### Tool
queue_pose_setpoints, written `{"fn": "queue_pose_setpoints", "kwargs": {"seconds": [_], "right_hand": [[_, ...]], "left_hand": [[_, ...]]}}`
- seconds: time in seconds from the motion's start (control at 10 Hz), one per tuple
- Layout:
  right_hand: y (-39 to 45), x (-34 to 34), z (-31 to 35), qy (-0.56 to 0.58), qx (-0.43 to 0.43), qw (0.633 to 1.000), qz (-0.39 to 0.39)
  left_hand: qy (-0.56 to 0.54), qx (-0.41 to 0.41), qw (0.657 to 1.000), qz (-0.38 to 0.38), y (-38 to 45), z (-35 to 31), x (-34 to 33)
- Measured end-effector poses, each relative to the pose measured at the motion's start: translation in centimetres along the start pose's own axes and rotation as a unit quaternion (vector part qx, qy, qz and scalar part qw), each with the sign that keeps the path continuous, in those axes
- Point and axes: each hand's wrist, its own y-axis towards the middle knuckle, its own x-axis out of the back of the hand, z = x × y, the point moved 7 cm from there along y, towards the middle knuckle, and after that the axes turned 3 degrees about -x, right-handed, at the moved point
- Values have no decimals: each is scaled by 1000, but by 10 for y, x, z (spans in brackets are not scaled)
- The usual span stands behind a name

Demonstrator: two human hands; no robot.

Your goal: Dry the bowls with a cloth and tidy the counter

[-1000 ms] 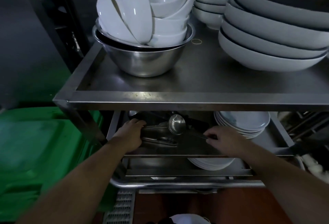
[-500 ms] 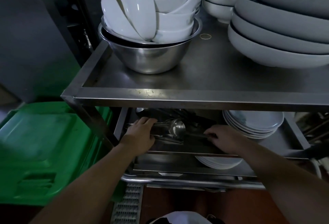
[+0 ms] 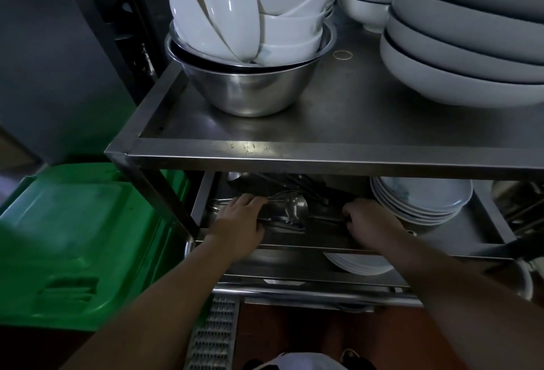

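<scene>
Steel rack [image 3: 323, 153], three shelves, top shelf at chest level.
Large grey-white bowls [image 3: 459, 54], stacked at the top shelf's right edge; smaller white bowls [image 3: 363, 1] stacked at the back.
Steel mixing bowl [image 3: 250, 87], near the top shelf's front-left corner, filled with white bowls [image 3: 235, 10] on edge; no cloth in view.
Green bin lid [image 3: 73, 240], left of the rack.
Plates [image 3: 424, 202], stacked at the middle shelf's right.
Left hand [image 3: 240, 222], middle shelf front-left, fingers curled round utensil handles.
Right hand [image 3: 369, 222], fingers curled; its hold cannot be told.
Ladle [image 3: 290, 206], between the hands, long axis along the shelf front, nearer the left.
No legible writing
</scene>
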Motion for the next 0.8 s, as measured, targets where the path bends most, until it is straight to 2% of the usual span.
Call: {"fn": "queue_pose_setpoints", "kwargs": {"seconds": [0.4,0.8], "right_hand": [[-44,30,10,7,-4,996,-91],[-113,80,-36,108,21,977,-181]], "left_hand": [[8,-24,999,-42,0,-61,2],[91,-72,989,-88,-19,-187,18]]}}
